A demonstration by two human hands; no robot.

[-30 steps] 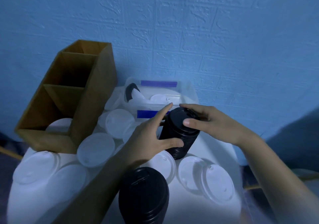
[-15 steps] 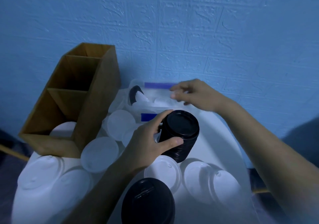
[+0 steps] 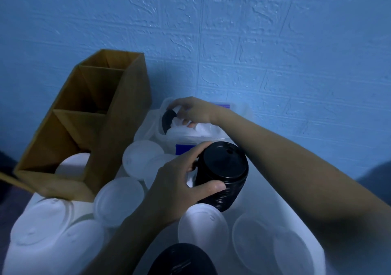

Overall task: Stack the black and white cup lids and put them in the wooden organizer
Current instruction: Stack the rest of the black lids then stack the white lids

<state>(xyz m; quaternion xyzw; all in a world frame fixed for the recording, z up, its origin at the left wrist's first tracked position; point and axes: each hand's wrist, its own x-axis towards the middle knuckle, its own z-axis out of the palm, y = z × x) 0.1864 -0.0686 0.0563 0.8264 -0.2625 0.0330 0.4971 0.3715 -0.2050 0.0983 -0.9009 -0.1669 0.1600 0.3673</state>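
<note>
Blue textured wall [image 3: 275, 41] fills the upper frame. White table [image 3: 262, 192] below, crowded with lids. Organizer [image 3: 118, 143] at left, upright, three open compartments; a white lid [image 3: 72, 164] sits in the nearest one, the other two are dark inside. Clear bin [image 3: 190, 140] with blue labels at centre, just right of the organizer, holding white lids and one black lid [image 3: 168, 118] standing on edge at its left end.

Black stack [image 3: 224, 168] at frame centre, in front of the bin. Left hand [image 3: 177, 185] grips it from the left: thumb on the near side wall, fingers curled over the far upper rim, stack clamped between them. Long axis tilted, top face toward the camera, base toward the lower frame, sip hole at the face's upper right. Can't tell if the base touches the table.

Right hand [image 3: 196, 111] reaches into the bin from the right, fingers curled down among the lids, tips by the black lid; actual grip can't be told.

Second black stack [image 3: 182, 260] at bottom edge, cropped. Loose white lids [image 3: 118, 200] lie flat around both, several overlapping.
</note>
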